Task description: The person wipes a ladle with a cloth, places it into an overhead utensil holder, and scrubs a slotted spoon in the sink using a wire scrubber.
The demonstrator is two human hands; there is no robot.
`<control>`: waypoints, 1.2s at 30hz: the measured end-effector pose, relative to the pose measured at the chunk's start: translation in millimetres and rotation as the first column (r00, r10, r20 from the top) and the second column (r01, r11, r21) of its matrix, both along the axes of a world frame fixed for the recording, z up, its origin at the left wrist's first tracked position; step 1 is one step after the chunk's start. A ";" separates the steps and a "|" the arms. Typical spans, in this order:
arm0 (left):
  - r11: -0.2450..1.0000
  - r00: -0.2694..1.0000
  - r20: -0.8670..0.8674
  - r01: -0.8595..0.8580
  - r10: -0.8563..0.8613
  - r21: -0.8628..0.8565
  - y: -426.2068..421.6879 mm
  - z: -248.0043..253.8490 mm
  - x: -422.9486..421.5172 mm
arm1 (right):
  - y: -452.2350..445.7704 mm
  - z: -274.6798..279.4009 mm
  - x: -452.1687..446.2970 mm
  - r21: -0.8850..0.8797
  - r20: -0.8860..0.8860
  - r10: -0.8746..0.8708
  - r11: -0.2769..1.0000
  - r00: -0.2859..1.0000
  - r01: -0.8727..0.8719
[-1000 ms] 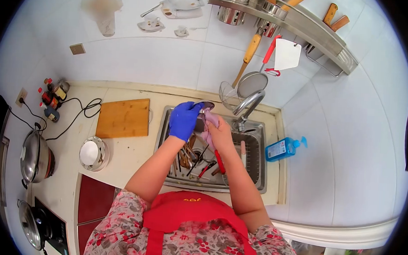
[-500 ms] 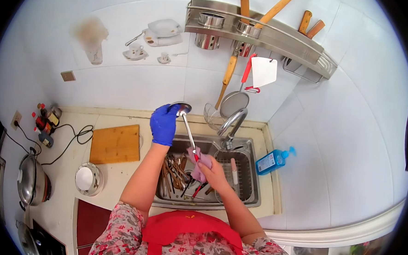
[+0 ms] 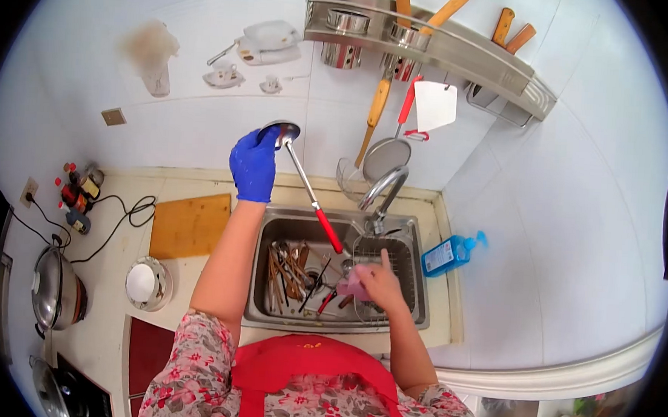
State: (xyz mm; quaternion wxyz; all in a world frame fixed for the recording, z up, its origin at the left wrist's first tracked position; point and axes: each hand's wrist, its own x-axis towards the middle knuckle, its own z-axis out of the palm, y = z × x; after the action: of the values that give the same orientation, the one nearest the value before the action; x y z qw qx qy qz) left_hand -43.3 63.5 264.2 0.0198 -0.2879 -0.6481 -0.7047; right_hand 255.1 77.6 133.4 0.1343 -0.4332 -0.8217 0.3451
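Up by the tiled wall, my left hand point(image 3: 253, 165) in a blue glove is closed on the bowl end of a ladle point(image 3: 301, 170). Its metal shaft and red grip slant down to the right over the sink point(image 3: 251, 295). My right hand point(image 3: 384, 288), bare and slightly blurred, grips a crumpled pink cloth point(image 3: 355, 283) above the sink's right part, apart from the ladle. Below lie many wooden and metal utensils point(image 3: 289, 270) in a heap, with red-handled pieces beside them. A wire rack point(image 3: 405, 295) sits in the sink's right side, partly behind my right hand.
A curved faucet point(image 3: 384, 188) rises behind the sink. Right of it stands a blue soap bottle point(image 3: 441, 258). To the left are a cutting board point(image 3: 189, 225), stacked bowls point(image 3: 147, 283) and a pot point(image 3: 54, 288). A strainer point(image 3: 387, 160) hangs under the metal shelf point(image 3: 463, 53).
My left hand has lifted the ladle up and to the left. My right hand, with the cloth, has come off the red grip and moved right and down.
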 end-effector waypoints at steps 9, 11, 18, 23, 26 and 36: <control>0.914 0.916 -0.002 0.399 -0.401 -0.076 -16.1 -5.4 51.0 | 6.5 34.3 -21.0 -0.013 -0.318 0.044 0.999 0.947 -0.051; 0.902 0.901 -0.106 0.401 -0.420 -0.163 -8.2 -25.6 59.1 | -0.6 64.3 -34.2 -0.162 -0.386 0.086 0.974 0.918 -0.159; 0.831 0.824 -0.124 0.535 -0.553 -0.153 -14.4 -44.1 78.1 | 0.4 54.4 -65.9 -0.322 -0.598 0.006 0.914 0.802 -0.247; 0.236 -0.267 0.785 0.856 -0.559 0.459 -24.8 -132.1 78.3 | 1.3 61.4 -76.2 -0.396 -0.733 -0.232 0.910 0.640 -0.123; 0.348 -0.535 0.698 0.614 -0.476 0.708 -37.8 -142.8 92.8 | 3.0 49.8 -79.5 -0.398 -0.680 -0.200 0.908 0.705 -0.127; -0.134 -0.596 0.089 0.319 -0.798 0.938 -2.1 -206.4 61.3 | 19.2 108.5 -70.6 0.136 -0.624 0.093 0.991 0.776 -0.009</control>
State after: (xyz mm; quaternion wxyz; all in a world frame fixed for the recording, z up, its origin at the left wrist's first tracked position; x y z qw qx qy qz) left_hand 18.0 61.4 57.8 -0.7778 -0.1989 0.1033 -0.5872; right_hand 184.5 96.8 241.9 0.4183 -0.2614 -0.7611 0.4213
